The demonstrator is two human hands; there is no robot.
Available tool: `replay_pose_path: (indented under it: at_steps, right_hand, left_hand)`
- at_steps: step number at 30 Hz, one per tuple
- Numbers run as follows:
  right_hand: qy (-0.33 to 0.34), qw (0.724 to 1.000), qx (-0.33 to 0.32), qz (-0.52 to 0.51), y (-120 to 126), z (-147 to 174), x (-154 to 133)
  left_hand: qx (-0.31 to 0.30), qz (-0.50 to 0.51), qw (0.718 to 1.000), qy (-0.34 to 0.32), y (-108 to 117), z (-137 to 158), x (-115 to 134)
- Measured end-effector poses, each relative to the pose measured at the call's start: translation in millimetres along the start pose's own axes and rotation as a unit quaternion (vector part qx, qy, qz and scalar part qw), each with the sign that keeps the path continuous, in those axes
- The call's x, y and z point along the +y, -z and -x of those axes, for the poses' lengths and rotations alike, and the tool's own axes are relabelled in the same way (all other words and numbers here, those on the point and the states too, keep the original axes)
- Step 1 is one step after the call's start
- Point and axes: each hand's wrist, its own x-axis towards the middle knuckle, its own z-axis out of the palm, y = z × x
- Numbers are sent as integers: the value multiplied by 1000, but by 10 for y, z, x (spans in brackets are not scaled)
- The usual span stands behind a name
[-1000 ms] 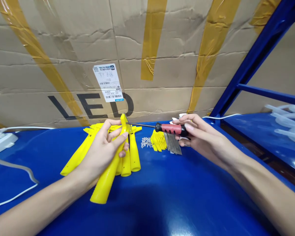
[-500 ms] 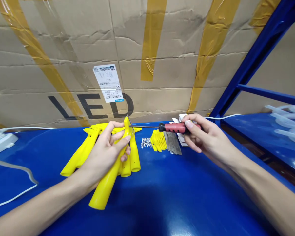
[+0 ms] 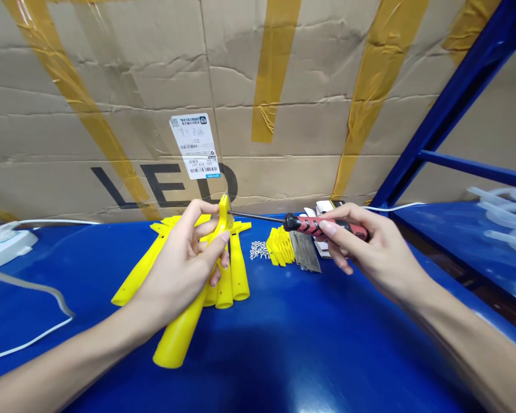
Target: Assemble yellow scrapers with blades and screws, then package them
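My left hand [image 3: 189,252] is closed around a yellow plastic scraper handle [image 3: 178,338], whose wide hollow end points down toward me. At its upper end a thin blade edge shows beside the yellow head. My right hand [image 3: 361,241] grips a screwdriver [image 3: 309,225] by its red and black handle. The shaft lies nearly level, its tip against the right side of the scraper's head; any screw there is too small to make out. Behind my left hand lie several more yellow handles [image 3: 239,275]. Small screws [image 3: 259,250], yellow plastic plates [image 3: 280,246] and grey metal blades [image 3: 305,251] are grouped to the right.
A large taped cardboard box [image 3: 318,69] stands along the back of the blue tabletop [image 3: 284,344]. On the left are a white power strip [image 3: 11,246] and a cable. A blue metal frame [image 3: 438,109] rises at right, near translucent tubing [image 3: 503,212].
The screwdriver has turned in my right hand and tilts slightly more, its tip still at the scraper's head. The whole view has shifted a little, so things sit further right.
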Motion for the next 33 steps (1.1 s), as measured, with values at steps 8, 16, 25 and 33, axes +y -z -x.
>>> replay_pose_path:
  at_steps: [8, 16, 25, 33]
  right_hand:
    - [-234, 941, -42, -239, -105, -54, 43]
    - [-295, 891, 70, -338, 41, -184, 139]
    - [-200, 950, -57, -231, -19, 6, -20]
    - [-185, 980, -74, 25, -83, -7, 59]
  left_hand:
    - [-6, -12, 1000, -19, 79, -25, -3]
    - [5, -6, 999, 50, 131, -102, 56]
    - [-126, -23, 980, 153, 165, -120, 24]
    - [-154, -79, 980, 93, 103, -254, 130]
